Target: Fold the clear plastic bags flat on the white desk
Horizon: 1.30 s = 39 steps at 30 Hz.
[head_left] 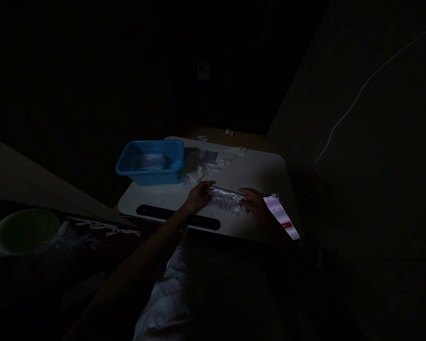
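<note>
A clear plastic bag (227, 201) is stretched between my two hands over the white table (257, 177). My left hand (199, 196) pinches its left end, and my right hand (252, 201) grips the right end with the fingers curled. The bag's lower part hangs toward the tabletop; whether it touches is too dark to tell. Beyond my left hand stands a blue basin (152, 177) with plastic-wrapped, clear packets (152, 161) inside. More crumpled plastic bags (208, 161) lie to the right of the basin.
A lit phone (281, 218) lies at the table's right edge, beside my right forearm. Along the front edge runs a dark slot (177, 217). A small red-and-white item (229, 132) sits behind the table. At left is a green basin (26, 231); a white cable (351, 106) hangs on the right.
</note>
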{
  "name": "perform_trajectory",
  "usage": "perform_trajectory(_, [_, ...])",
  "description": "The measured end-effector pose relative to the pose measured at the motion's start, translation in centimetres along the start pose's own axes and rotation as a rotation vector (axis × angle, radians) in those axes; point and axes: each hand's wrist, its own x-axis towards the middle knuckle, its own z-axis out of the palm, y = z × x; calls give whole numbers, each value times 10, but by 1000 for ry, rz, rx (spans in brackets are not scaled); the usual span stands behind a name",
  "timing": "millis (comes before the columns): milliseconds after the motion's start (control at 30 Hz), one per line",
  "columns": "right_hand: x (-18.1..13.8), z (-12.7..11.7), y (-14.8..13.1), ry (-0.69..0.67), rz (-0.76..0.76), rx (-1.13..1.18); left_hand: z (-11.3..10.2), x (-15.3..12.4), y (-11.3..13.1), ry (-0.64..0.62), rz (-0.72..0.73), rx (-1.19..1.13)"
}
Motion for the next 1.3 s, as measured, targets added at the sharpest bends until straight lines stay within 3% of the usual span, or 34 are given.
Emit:
perform_trajectory(167, [5,-1,7,35,-31,14,-4,-2,16,-36,206,315])
perform_trajectory(333, [11,-4,15,66,-49,-12,0,0,34,-225,357,698])
perform_trajectory(567, [10,-5,16,77,-17,-3,4,-6,19,-351,315,950])
perform_trajectory(1067, [7,-4,14,123,-26,-55,3,-14,16,-285,250,1142])
perform_trajectory(1200, [8,-4,15,292,-83,-161,4,-15,17,-282,244,1264])
perform_trajectory(1300, [5,4,10,500,-229,-423,5,-16,17,-279,239,1336])
